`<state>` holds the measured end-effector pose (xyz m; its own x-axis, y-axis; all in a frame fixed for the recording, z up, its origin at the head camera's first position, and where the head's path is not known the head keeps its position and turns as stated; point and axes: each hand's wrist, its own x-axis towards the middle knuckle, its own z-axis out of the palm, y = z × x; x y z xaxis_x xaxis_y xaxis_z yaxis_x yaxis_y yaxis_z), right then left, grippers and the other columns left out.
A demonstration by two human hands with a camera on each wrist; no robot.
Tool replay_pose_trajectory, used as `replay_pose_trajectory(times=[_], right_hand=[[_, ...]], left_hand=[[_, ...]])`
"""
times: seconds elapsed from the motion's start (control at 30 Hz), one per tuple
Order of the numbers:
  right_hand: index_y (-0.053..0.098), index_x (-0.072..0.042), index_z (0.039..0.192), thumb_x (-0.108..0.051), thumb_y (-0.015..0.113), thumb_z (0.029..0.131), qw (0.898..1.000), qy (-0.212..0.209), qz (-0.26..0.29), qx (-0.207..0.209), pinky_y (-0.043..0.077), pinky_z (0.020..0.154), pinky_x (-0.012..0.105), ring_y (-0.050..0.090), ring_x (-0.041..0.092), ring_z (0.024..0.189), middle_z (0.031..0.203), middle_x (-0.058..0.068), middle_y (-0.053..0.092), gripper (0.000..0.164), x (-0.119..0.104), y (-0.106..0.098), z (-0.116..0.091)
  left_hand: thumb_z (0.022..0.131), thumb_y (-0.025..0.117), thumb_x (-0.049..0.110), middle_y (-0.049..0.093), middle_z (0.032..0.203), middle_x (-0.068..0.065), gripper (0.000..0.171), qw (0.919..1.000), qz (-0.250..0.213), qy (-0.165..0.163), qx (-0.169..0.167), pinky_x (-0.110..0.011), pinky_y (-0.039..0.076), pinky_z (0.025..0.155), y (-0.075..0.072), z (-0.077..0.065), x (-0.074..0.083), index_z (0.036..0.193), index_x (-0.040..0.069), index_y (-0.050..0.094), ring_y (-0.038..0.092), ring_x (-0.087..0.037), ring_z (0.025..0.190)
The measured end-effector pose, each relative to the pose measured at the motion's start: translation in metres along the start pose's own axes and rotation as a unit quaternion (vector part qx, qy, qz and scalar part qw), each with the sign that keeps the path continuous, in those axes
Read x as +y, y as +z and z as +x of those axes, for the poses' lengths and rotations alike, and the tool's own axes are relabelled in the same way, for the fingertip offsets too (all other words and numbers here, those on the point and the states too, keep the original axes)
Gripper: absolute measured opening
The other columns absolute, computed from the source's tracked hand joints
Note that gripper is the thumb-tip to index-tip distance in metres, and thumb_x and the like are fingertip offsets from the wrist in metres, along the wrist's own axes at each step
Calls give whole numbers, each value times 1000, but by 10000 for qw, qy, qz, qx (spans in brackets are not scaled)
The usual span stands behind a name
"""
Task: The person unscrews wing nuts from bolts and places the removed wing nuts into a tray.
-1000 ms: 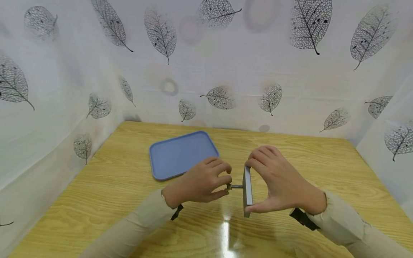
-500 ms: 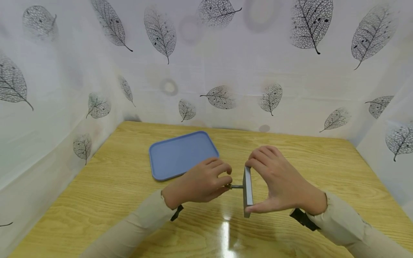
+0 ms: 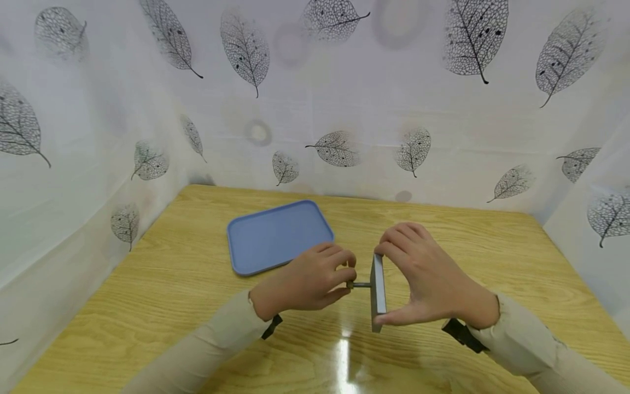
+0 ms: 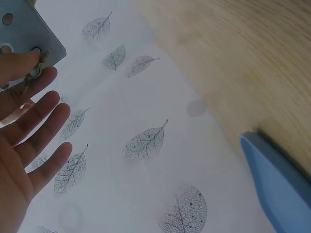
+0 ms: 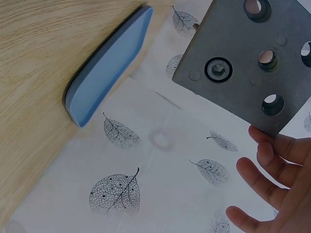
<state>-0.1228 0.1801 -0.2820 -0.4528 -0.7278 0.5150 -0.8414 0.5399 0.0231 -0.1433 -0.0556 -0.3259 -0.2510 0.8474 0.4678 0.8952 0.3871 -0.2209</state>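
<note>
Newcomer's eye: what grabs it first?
First, the flat grey metal plate with round holes, upright in the right hand, its grey metal bolt pointing at the left hand, which pinches a brass-coloured wing nut. Next, the blue rectangular tray beyond the left hand, then the white leaf-printed sheet behind.

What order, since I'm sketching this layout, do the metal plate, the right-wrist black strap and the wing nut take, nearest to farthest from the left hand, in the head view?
1. Wing nut: pinched by the left hand.
2. Metal plate: right of the wing nut, gripped upright by the right hand.
3. Right-wrist black strap: farther right, beyond the metal plate.
</note>
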Motion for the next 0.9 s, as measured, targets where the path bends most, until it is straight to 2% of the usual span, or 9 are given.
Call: replay_pose_trajectory(times=[0.2,0.43,0.57,0.67,0.77,0.9], right_hand=[[59,-12,98,-84,56,62,10000,2,19,13,35,94,44,48,20,96,96,1,54,81,0,0,0],[59,-12,99,-83,58,61,10000,21,38,12,35,94,44,47,20,96,97,1,54,80,0,0,-1],[59,-11,99,-83,59,61,10000,-6,11,30,35,94,45,48,20,96,97,2,55,81,0,-1,-1],[60,-11,99,-83,59,60,10000,-11,2,51,35,93,45,48,20,96,97,2,55,82,0,-2,-1],[60,-10,99,-82,59,60,10000,0,14,51,35,93,45,48,21,97,98,2,55,82,0,-2,-1],[59,-11,99,-83,59,60,10000,-10,12,53,35,93,45,48,20,96,97,2,55,82,0,-2,-1]], left_hand=[[88,65,27,59,100,2,9,9971,-693,-194,-254,-27,48,84,-1,0,0,91,19,62,57,-10,86],[90,62,29,58,103,1,14,9940,-946,-341,-437,-27,48,83,-1,-1,-1,98,18,61,57,-9,87],[84,69,35,57,109,0,33,9956,-760,-333,-438,-29,49,86,-1,-1,0,109,16,58,58,-10,90],[75,78,36,56,111,-1,47,9989,-367,-115,-253,-30,48,91,-1,-1,1,111,16,56,59,-13,95],[77,78,29,58,109,0,38,9998,53,144,92,-27,48,91,0,0,1,106,17,57,59,-14,96],[86,67,20,61,105,1,14,9978,344,320,460,-24,48,88,1,1,2,97,17,58,60,-11,93]])
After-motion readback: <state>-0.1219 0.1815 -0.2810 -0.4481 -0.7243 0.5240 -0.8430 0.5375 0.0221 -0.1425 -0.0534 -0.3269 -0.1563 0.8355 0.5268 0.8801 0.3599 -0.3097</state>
